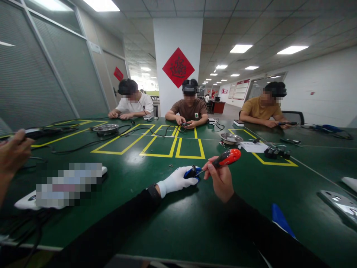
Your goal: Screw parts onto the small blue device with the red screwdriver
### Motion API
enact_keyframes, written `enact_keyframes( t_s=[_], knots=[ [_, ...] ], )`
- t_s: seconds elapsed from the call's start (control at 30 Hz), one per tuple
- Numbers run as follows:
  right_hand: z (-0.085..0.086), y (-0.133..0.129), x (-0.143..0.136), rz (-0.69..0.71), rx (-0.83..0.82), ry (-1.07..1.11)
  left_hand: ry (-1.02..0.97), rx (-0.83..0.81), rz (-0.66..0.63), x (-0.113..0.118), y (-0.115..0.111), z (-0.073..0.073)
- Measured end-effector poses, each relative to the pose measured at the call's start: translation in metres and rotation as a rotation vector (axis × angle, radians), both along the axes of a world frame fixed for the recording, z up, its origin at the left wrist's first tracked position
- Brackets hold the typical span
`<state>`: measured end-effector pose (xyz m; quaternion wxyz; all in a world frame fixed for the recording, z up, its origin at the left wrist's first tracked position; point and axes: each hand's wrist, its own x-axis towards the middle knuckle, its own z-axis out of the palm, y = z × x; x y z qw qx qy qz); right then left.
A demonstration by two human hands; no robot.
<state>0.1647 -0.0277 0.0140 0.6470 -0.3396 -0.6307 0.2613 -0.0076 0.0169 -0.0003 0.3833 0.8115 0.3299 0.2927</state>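
My left hand [180,179], in a white glove with blue fingertips, is closed around a small black part [193,170] just above the green table. My right hand [220,178] is bare and grips a screwdriver [227,158] with a red and black handle. The screwdriver's shaft points left and down toward the black part; whether its tip touches the part is too small to tell. Some tiny pieces [171,165] lie on the table beyond my left hand.
The green table [125,230] has yellow tape outlines. A white device [69,186] lies left, a blue item [282,219] and metal plate [338,204] right. Metal bowls [231,139], cables and black parts [277,152] lie farther back. Three people sit opposite; another person's hand [13,152] is at left.
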Motion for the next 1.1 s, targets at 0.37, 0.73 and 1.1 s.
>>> enact_keyframes(
  t_s=[0.37,0.73,1.1],
  knots=[
    [0.012,0.0,-0.005,0.166,-0.176,0.225,-0.058,-0.232,0.045,0.002,0.003,-0.008],
    [0.019,0.006,0.003,0.153,-0.087,0.067,-0.065,-0.219,0.084,0.002,0.001,-0.011],
    [0.021,-0.002,0.007,0.091,-0.028,-0.212,-0.009,-0.068,0.035,0.0,0.002,-0.01]
  ],
)
